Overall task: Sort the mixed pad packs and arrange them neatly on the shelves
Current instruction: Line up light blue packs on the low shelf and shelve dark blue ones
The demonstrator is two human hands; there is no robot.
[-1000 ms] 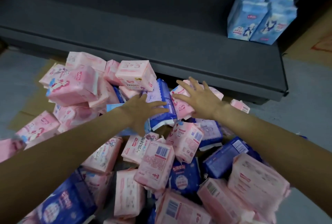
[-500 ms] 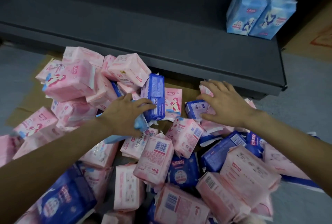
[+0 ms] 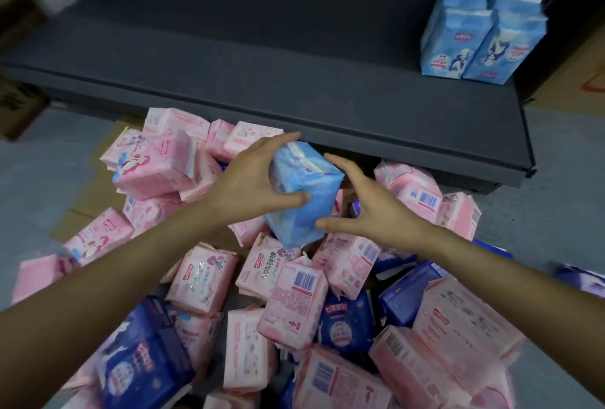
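Barely started: only two light-blue soft plastic pad packs point(image 3: 481, 36) stand upright at the right end of the dark grey shelf point(image 3: 262, 81); the rest of the shelf looks bare. Left hand point(image 3: 248, 185) grips a third light-blue pack point(image 3: 302, 192), lifted just in front of the shelf edge. Right hand point(image 3: 370, 208) touches its side, fingers point(image 3: 337, 164) spread, probably steadying. Big mixed heap of pink and dark-blue packs point(image 3: 294, 303) still unsorted on the floor below the shelf.

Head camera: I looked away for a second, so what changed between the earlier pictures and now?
The left hand has lifted a light blue pack out of the pile, gripping it. The right hand left the pink packs and came across to the pack's other side. The two blue packs on the shelf stayed put.
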